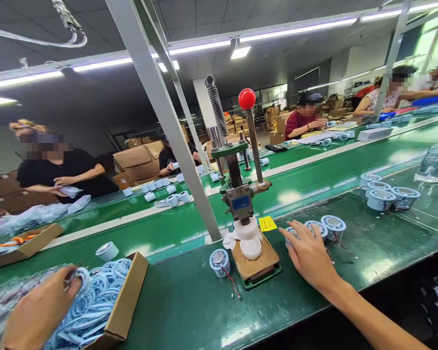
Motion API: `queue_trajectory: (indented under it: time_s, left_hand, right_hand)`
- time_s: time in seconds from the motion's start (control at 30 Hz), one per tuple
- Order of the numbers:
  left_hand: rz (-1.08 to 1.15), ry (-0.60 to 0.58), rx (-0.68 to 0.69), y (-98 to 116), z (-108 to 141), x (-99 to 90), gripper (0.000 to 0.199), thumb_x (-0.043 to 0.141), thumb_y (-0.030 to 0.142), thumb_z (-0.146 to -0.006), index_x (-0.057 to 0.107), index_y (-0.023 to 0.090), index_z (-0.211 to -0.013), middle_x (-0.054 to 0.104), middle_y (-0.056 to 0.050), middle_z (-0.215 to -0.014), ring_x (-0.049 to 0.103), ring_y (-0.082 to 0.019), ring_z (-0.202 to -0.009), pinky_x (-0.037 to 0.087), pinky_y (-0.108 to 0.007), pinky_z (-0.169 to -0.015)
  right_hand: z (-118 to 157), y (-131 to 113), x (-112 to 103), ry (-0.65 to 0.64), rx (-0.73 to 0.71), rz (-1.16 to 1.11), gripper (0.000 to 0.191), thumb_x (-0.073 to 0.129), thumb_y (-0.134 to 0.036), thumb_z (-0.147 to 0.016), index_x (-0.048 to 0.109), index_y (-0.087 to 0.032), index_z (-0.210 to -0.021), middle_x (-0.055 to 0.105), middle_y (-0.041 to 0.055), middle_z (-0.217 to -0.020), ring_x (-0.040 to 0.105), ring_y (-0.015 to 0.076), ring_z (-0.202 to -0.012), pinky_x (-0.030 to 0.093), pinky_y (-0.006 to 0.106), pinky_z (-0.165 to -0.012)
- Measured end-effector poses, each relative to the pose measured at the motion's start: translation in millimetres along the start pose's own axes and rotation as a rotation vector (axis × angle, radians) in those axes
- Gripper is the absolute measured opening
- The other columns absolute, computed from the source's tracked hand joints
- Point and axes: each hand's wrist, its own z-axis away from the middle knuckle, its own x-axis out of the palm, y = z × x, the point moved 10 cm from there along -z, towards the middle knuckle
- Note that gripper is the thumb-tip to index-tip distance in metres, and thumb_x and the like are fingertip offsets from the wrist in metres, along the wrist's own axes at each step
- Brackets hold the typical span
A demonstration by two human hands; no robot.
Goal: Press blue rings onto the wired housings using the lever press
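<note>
My left hand reaches into a cardboard box full of pale blue plastic rings and pinches one ring between thumb and fingers. My right hand lies on the green bench with fingers spread, its fingertips on a round blue-white motor part beside two similar parts. Between my hands stands a small hand press with a red ball lever and a white fixture on a brown base. One round part with red and black wires sits left of the base.
A slanted grey frame post rises behind the press. Several more round parts and a clear water bottle are at the right. A green conveyor runs behind, where other people work among cardboard boxes. A lone white roll sits near the box.
</note>
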Motion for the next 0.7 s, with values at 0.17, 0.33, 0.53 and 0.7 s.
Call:
queue_trajectory:
  time_s: [0.17,0.33,0.53,0.7]
  left_hand:
    - [0.099,-0.139,0.063,130,43,-1.9,0.043,0.035,0.040,-0.085,0.055,0.017,-0.115,0.070,-0.006,-0.101,0.066,-0.023,-0.090,0.048,-0.032,-0.088]
    - [0.166,-0.412,0.291,233,126,80.7,0.032,0.039,0.013,-0.083,0.065,0.018,-0.103,0.068,-0.009,-0.102,0.066,-0.024,-0.094,0.049,-0.034,-0.085]
    - [0.418,-0.287,0.174,211,167,98.4,0.039,0.035,0.034,-0.096,0.058,0.021,-0.125,0.059,-0.010,-0.125,0.055,-0.022,-0.118,0.045,-0.038,-0.103]
    - [0.593,-0.352,0.199,202,190,99.2,0.055,0.058,0.035,-0.084,0.049,0.031,-0.138,0.049,-0.004,-0.146,0.041,-0.025,-0.136,0.036,-0.046,-0.114]
  right_hand:
    - [-11,-114,26,-0.133,-0.155,-0.404,0.043,0.042,-0.007,-0.087,0.059,-0.019,-0.125,0.058,0.0110,-0.124,0.056,0.0206,-0.113,0.049,0.035,-0.099]
    - [-18,-187,96,-0.298,-0.179,-0.328,0.047,0.044,-0.006,-0.087,0.056,-0.010,-0.133,0.049,0.0226,-0.138,0.045,0.0364,-0.131,0.046,0.052,-0.103]
    - [30,-188,88,-0.299,-0.303,-0.446,0.049,0.044,-0.004,-0.085,0.060,-0.022,-0.128,0.055,0.0110,-0.136,0.049,0.0268,-0.129,0.047,0.046,-0.105]
    - [70,-151,76,-0.228,-0.103,-0.639,0.055,0.051,-0.012,-0.080,0.055,-0.025,-0.133,0.054,0.0085,-0.137,0.056,0.0248,-0.123,0.052,0.039,-0.100]
